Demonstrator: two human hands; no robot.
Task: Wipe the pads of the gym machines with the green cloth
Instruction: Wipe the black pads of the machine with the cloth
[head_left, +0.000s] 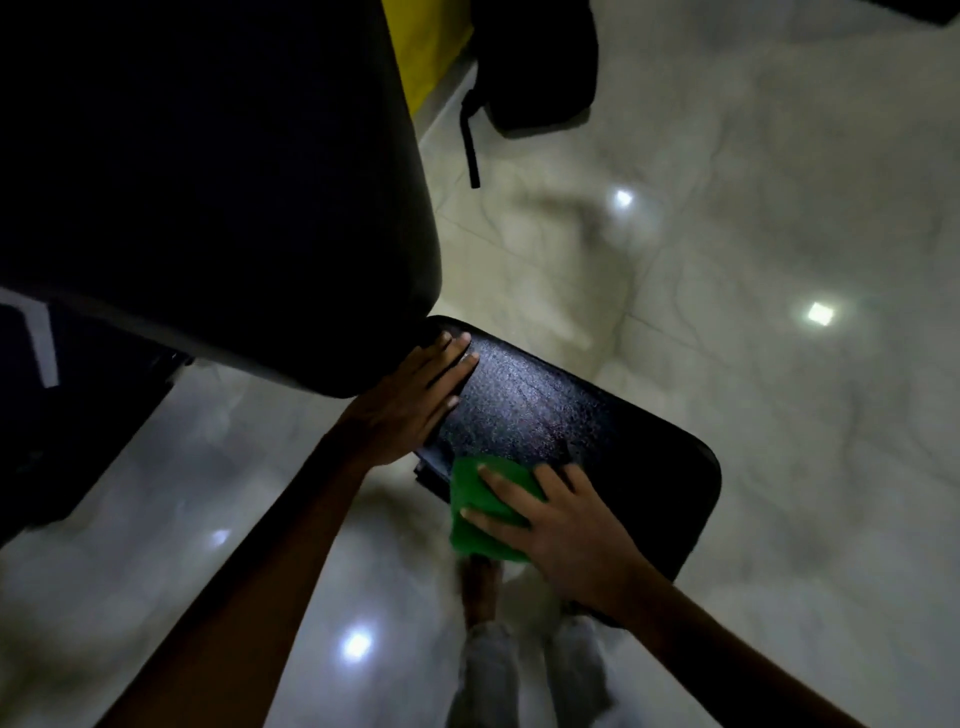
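Observation:
A black textured seat pad (597, 431) of a gym machine lies in the middle of the head view, shiny where light hits it. My right hand (566, 525) presses the green cloth (480, 514) flat on the pad's near left corner, fingers spread over it. My left hand (415, 400) rests flat on the pad's left edge, fingers apart, holding nothing. A large black back pad (218, 182) rises at the upper left, its lower end just above the seat pad.
Glossy pale marble floor (753, 260) surrounds the machine, with ceiling-light reflections. A dark bag with a hanging strap (535, 78) sits at the top, beside a yellow surface (421, 47). My legs and feet (498, 649) stand below the seat pad. Dark machine frame (62, 415) at left.

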